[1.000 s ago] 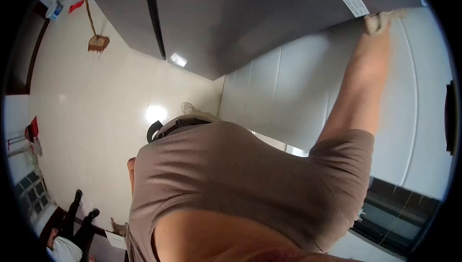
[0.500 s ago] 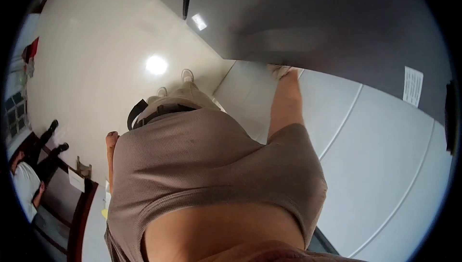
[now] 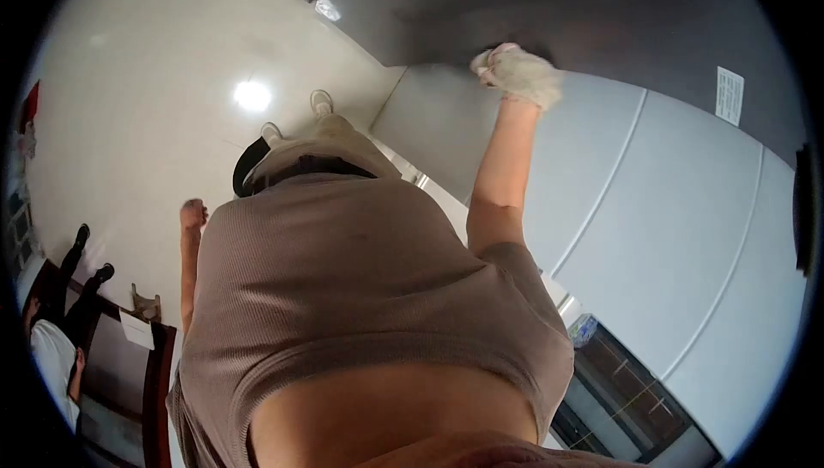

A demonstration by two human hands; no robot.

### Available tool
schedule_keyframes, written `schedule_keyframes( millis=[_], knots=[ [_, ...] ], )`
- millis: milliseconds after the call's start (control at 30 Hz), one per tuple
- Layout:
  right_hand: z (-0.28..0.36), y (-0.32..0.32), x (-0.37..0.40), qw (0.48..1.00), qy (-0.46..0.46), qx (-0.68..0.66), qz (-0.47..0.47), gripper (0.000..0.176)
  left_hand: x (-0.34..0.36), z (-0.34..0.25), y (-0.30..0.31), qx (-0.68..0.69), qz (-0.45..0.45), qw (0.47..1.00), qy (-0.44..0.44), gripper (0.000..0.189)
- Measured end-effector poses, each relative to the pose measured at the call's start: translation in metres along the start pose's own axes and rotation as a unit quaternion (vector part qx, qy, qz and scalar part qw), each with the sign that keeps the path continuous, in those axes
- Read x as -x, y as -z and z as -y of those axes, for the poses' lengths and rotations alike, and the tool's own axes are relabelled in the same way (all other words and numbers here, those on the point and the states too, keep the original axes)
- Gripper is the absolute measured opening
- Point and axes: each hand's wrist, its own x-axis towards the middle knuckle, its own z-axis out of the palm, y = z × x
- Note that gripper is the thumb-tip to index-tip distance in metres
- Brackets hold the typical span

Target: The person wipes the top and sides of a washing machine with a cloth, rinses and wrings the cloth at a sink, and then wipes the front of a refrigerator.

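Pale cloth is bunched in the right hand grip, fingers closed round it, pressed on the grey door lower edge. Since a second ago it's been shifted along that edge, away from the label; that stretch is judged wiped. Left hand is hung at the side, seemingly fisted, empty.

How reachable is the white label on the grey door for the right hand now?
Probably yes: the right hand presses a cloth on the same grey door as the white label, with nothing between them.
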Motion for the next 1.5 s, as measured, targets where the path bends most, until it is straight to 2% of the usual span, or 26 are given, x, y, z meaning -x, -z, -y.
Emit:
schedule_keyframes(
  millis=[33, 67, 100, 133, 167, 267, 333, 367, 433, 567, 667, 733, 767, 833, 867, 933, 1000, 1033, 1067, 1100, 1167, 1200, 1233, 1333, 1433, 1500],
  knots=[
    [-0.006, 0.015, 0.014, 1.0, 0.006, 0.014, -0.009, 0.043, -0.006, -0.004, 0.007, 0.245, -0.035, 0.967, 0.069, 0.022],
    [-0.014, 0.027, 0.026, 0.999, 0.007, 0.016, -0.029, 0.042, -0.018, 0.002, 0.009, 0.246, -0.055, 0.967, 0.035, 0.019],
    [-0.024, 0.041, 0.04, 0.999, 0.007, 0.024, -0.048, 0.041, 0.001, -0.04, 0.047, 0.34, -0.011, 0.937, 0.08, 0.019],
    [-0.032, 0.052, 0.054, 0.997, 0.005, 0.029, -0.068, 0.041, -0.019, -0.025, 0.039, 0.356, -0.003, 0.927, 0.122, 0.023],
    [-0.045, 0.067, 0.068, 0.995, -0.004, 0.04, -0.095, 0.04, -0.019, -0.037, 0.047, 0.381, -0.004, 0.916, 0.123, 0.026],
    [-0.093, 0.116, 0.104, 0.975, -0.039, 0.068, -0.206, 0.038, -0.033, -0.03, 0.047, 0.41, 0.02, 0.905, 0.116, 0.026],
    [-0.132, 0.152, 0.117, 0.943, -0.066, 0.085, -0.315, 0.037, -0.02, -0.052, 0.06, 0.394, 0.001, 0.911, 0.126, 0.026],
    [-0.148, 0.166, 0.119, 0.922, -0.076, 0.09, -0.37, 0.036, -0.03, -0.035, 0.047, 0.394, 0.001, 0.91, 0.127, 0.026],
    [-0.179, 0.192, 0.117, 0.869, -0.091, 0.09, -0.478, 0.035, -0.056, 0.018, 0.007, 0.315, 0.013, 0.949, 0.017, 0.025],
    [-0.209, 0.215, 0.089, 0.771, -0.089, 0.054, -0.628, 0.033, -0.041, 0.04, -0.013, 0.269, 0.037, 0.96, 0.064, 0.025],
    [-0.201, 0.195, 0.056, 0.738, -0.063, -0.003, -0.671, 0.031, -0.021, 0.042, -0.023, 0.265, 0.035, 0.961, 0.074, 0.025],
    [-0.183, 0.161, 0.028, 0.736, -0.04, -0.05, -0.674, 0.03, 0.012, -0.003, 0.005, 0.358, 0.041, 0.914, 0.185, 0.026],
    [-0.17, 0.14, 0.013, 0.74, -0.028, -0.073, -0.668, 0.029, 0.009, 0.01, -0.008, 0.358, 0.043, 0.912, 0.195, 0.026],
    [-0.139, 0.085, -0.02, 0.753, -0.001, -0.131, -0.644, 0.028, -0.003, 0.042, -0.036, 0.309, 0.051, 0.943, 0.114, 0.026],
    [-0.123, 0.055, -0.036, 0.762, 0.012, -0.159, -0.628, 0.027, 0.025, -0.017, 0.009, 0.355, 0.06, 0.911, 0.202, 0.026],
    [-0.09, -0.01, -0.066, 0.782, 0.037, -0.229, -0.578, 0.026, 0.026, -0.016, 0.009, 0.365, 0.053, 0.905, 0.21, 0.025],
    [-0.058, -0.081, -0.1, 0.804, 0.058, -0.327, -0.493, 0.025, 0.018, -0.01, 0.009, 0.356, 0.052, 0.908, 0.215, 0.024],
    [-0.046, -0.116, -0.116, 0.796, 0.079, -0.417, -0.432, 0.024, 0.011, -0.003, 0.007, 0.363, 0.042, 0.904, 0.222, 0.025],
    [-0.04, -0.142, -0.144, 0.695, 0.202, -0.613, -0.316, 0.034, 0.017, -0.008, 0.016, 0.37, 0.026, 0.906, 0.207, 0.025],
    [-0.039, -0.178, -0.173, 0.54, 0.306, -0.764, -0.174, 0.045, 0.023, -0.023, 0.029, 0.376, 0.008, 0.906, 0.192, 0.025],
    [-0.013, -0.229, -0.187, 0.522, 0.174, -0.83, -0.088, 0.037, 0.024, -0.04, 0.039, 0.375, -0.005, 0.908, 0.186, 0.025],
    [0.02, -0.202, -0.145, 0.744, 0.215, -0.576, -0.261, 0.032, 0.027, -0.046, 0.039, 0.374, -0.017, 0.912, 0.168, 0.026],
    [0.039, -0.208, -0.135, 0.788, 0.193, -0.5, -0.303, 0.032, 0.03, -0.049, 0.038, 0.377, -0.019, 0.909, 0.179, 0.026],
    [0.062, -0.258, -0.173, 0.803, 0.136, -0.547, -0.195, 0.032, 0.044, -0.068, 0.025, 0.354, -0.025, 0.916, 0.186, 0.027],
    [0.082, -0.318, -0.235, 0.786, 0.049, -0.616, -0.009, 0.033, 0.064, -0.099, 0.007, 0.321, -0.012, 0.922, 0.215, 0.027],
    [0.093, -0.375, -0.288, 0.755, -0.014, -0.642, 0.132, 0.033, 0.075, -0.089, -0.029, 0.338, 0.006, 0.909, 0.243, 0.028]
  ],
)
